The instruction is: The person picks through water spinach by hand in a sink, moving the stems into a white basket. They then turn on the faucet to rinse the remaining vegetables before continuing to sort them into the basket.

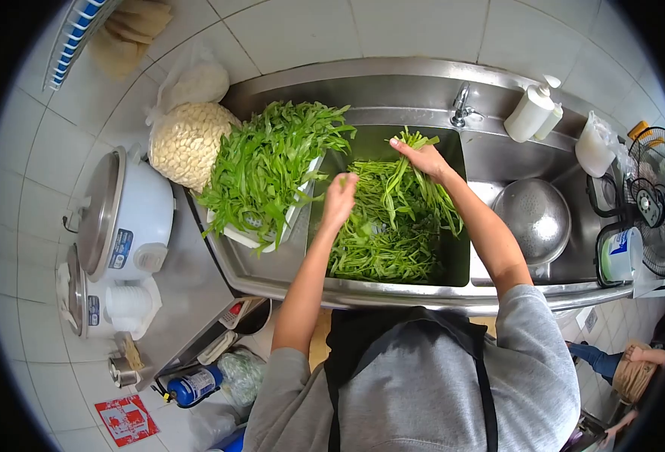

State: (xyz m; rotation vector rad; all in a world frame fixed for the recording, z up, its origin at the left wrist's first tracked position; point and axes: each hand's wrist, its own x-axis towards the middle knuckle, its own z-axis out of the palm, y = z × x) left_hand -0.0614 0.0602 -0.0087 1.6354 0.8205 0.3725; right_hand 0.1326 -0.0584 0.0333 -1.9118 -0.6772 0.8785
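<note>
My right hand [425, 160] is closed around a bunch of water spinach [402, 197], its stem ends poking out past the thumb and its leaves hanging down over the sink. My left hand [340, 200] is at the left side of the same basin, fingers curled; what they hold, if anything, is hidden. Beneath both hands, more loose water spinach [381, 256] fills the steel sink basin [453, 264]. To the left, a white basket [240, 238] is heaped with long-leafed greens [272, 162].
A metal bowl [532, 221] lies upside down in the right basin. Behind are a tap [462, 105] and a white pump bottle [528, 113]. A bag of pale peeled cloves [191, 145] and a large rice cooker [133, 218] stand left. Another person [634, 369] is at far right.
</note>
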